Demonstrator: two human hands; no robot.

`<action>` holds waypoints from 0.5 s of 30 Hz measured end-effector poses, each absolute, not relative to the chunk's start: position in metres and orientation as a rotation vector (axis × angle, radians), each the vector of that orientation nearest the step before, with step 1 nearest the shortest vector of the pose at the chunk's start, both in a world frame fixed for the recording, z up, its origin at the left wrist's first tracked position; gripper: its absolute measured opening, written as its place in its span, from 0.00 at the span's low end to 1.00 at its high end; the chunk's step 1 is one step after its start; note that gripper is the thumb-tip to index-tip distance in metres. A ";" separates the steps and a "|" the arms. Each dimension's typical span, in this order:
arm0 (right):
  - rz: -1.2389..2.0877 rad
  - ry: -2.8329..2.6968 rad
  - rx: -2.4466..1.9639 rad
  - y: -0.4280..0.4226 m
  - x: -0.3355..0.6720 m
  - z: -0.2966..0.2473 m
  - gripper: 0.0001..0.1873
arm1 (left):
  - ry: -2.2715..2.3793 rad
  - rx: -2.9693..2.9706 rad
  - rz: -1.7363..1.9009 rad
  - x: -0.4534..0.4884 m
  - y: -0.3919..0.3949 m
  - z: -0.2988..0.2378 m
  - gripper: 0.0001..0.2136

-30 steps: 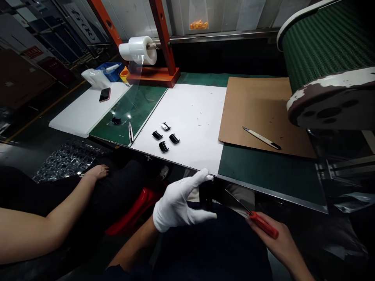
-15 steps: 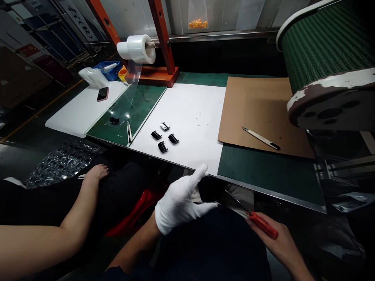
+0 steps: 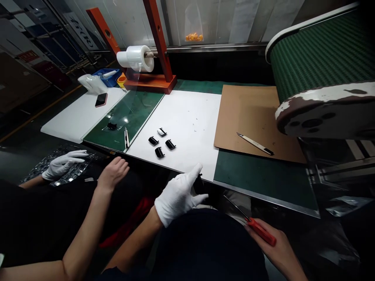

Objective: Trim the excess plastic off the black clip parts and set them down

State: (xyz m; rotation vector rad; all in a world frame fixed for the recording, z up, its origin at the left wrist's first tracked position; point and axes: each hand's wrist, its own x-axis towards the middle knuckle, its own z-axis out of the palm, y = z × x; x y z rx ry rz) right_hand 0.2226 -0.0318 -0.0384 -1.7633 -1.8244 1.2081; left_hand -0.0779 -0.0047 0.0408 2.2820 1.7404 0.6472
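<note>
My left hand (image 3: 177, 197), in a white glove, grips a small black plastic part (image 3: 198, 185) between thumb and fingers at the table's front edge. Much of that part is hidden by the glove or lost against the dark background. Bare, my right hand (image 3: 275, 246) is wrapped round the red handle of a screwdriver (image 3: 261, 231). Its thin shaft points up and left, apart from the black part. Several similar glossy black parts (image 3: 159, 152) lie grouped on the white sheet (image 3: 202, 144) beyond my left hand.
Right of the sheet, a craft knife (image 3: 254, 143) rests on cardboard (image 3: 243, 105), below a green-belted conveyor end (image 3: 316, 58). Leftward are another cutter (image 3: 126, 137), a black piece (image 3: 111, 126), a phone (image 3: 101, 100) and a film roll (image 3: 136, 58). A co-worker's hands (image 3: 113, 172) are close on the left.
The black part now shows in my left hand, which has tilted slightly. My right hand keeps the screwdriver almost still. The co-worker's bare hand has risen, and their gloved hand has come into view.
</note>
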 end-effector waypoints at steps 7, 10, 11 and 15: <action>1.321 -1.583 -1.798 -0.030 0.241 -0.048 0.21 | 1.650 2.242 0.847 -0.082 0.005 0.042 0.33; 1.379 -1.263 -1.853 -0.025 0.271 -0.061 0.21 | 1.646 2.199 0.926 -0.105 0.013 0.040 0.22; 1.379 -1.131 -1.863 -0.025 0.282 -0.066 0.22 | 1.629 2.192 0.953 -0.115 0.018 0.040 0.19; 1.143 -0.786 -1.850 -0.028 0.313 -0.084 0.23 | 1.520 2.159 1.067 -0.138 0.042 0.039 0.10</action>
